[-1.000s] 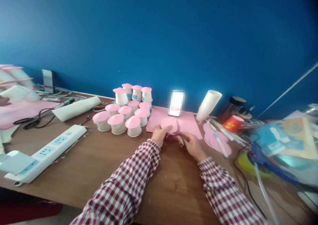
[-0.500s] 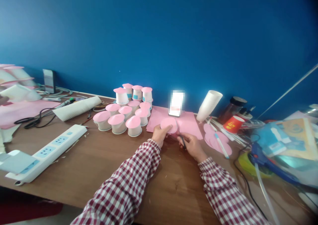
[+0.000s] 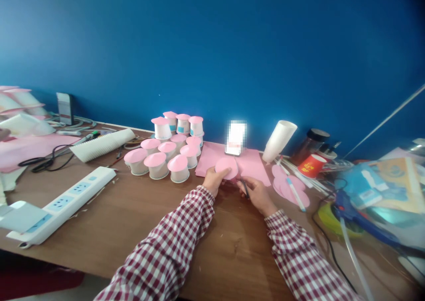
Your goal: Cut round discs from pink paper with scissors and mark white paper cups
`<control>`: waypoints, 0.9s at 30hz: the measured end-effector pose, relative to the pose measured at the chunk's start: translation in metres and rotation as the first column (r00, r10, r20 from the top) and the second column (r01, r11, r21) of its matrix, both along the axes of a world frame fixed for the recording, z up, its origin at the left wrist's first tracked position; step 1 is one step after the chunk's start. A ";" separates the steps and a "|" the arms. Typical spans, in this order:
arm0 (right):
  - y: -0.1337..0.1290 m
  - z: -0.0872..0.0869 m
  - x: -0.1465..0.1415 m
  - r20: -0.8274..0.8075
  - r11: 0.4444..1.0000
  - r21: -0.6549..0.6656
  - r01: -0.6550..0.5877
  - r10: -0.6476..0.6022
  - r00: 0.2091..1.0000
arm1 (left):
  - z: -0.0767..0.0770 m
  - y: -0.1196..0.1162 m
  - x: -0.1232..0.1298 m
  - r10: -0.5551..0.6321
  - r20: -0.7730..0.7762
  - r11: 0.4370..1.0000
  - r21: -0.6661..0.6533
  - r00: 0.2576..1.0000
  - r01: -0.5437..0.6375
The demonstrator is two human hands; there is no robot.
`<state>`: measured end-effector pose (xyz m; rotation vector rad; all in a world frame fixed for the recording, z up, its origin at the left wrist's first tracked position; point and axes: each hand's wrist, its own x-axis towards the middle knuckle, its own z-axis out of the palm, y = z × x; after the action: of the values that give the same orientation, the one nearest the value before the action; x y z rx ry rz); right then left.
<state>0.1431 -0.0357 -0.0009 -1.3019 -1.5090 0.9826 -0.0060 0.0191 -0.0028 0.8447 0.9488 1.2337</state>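
My left hand (image 3: 214, 180) pinches a round pink paper disc (image 3: 226, 167), thumb on top. In my right hand (image 3: 257, 192) is a pair of scissors (image 3: 244, 187), its blades lying along the disc's right edge. Behind both hands a larger pink sheet (image 3: 210, 155) lies on the table, with a lit phone (image 3: 236, 138) standing upright at its far side. To the left stand several white paper cups with pink cone tops (image 3: 178, 164). More cut pink discs (image 3: 282, 188) overlap to the right, a marker (image 3: 296, 195) resting on them.
A white power strip (image 3: 73, 194) and a stack of white cups (image 3: 103, 144) lie on the left. At the right are another cup stack (image 3: 279, 140), a red paper cup (image 3: 311, 166), a blue glue gun (image 3: 361, 221) and its cord. A blue wall (image 3: 212, 62) closes the back.
The pink disc has shifted very slightly in my left hand. Both hands stay in nearly the same place, the scissors still at the disc's edge.
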 end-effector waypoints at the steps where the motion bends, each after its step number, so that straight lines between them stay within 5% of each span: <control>1: 0.000 0.001 0.000 0.004 1.000 -0.002 0.000 0.000 1.000 | 0.000 0.000 0.000 0.004 0.001 1.000 -0.001 1.000 -0.004; 27: -0.002 0.005 -0.001 0.001 1.000 -0.025 0.005 -0.005 1.000 | 0.001 -0.001 0.000 0.058 0.002 0.998 0.002 0.998 -0.058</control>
<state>0.1416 -0.0375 0.0040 -1.3233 -1.4972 1.0007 -0.0061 0.0184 -0.0020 0.8223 0.9768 1.2852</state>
